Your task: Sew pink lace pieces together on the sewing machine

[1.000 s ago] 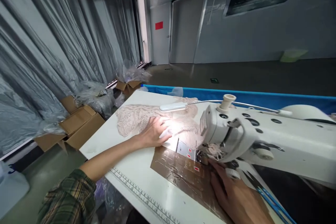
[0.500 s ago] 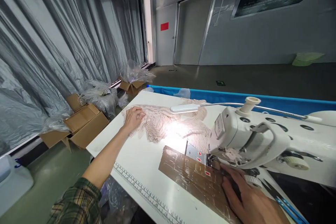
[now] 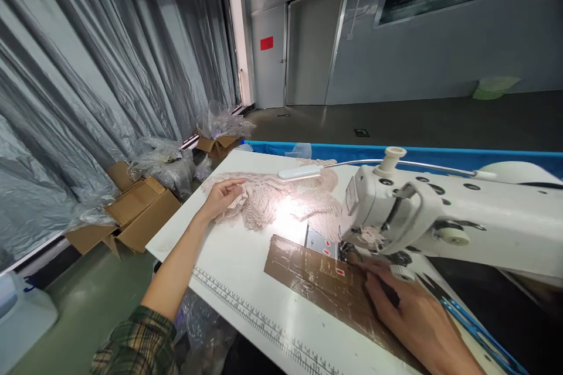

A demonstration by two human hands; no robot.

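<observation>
A pale pink lace fabric (image 3: 272, 196) lies spread on the white sewing table (image 3: 237, 258), lit by a small lamp (image 3: 299, 173). My left hand (image 3: 222, 194) grips the fabric's left edge, fingers curled around it. A white sewing machine (image 3: 440, 211) stands at the right. My right hand (image 3: 396, 302) rests on the brown taped patch (image 3: 316, 275) just below the needle, fingers pressed down near the presser foot; what they hold, if anything, is hidden.
A ruler strip (image 3: 259, 322) runs along the table's front edge. Open cardboard boxes (image 3: 132, 211) with plastic bags sit on the floor to the left by grey plastic curtains. A blue bin rim (image 3: 352, 152) lies behind the table. A door (image 3: 310, 41) stands beyond.
My left hand moved from the fabric near the needle out to the left edge of the lace and has closed on it, lifting it slightly. My right hand stayed by the needle.
</observation>
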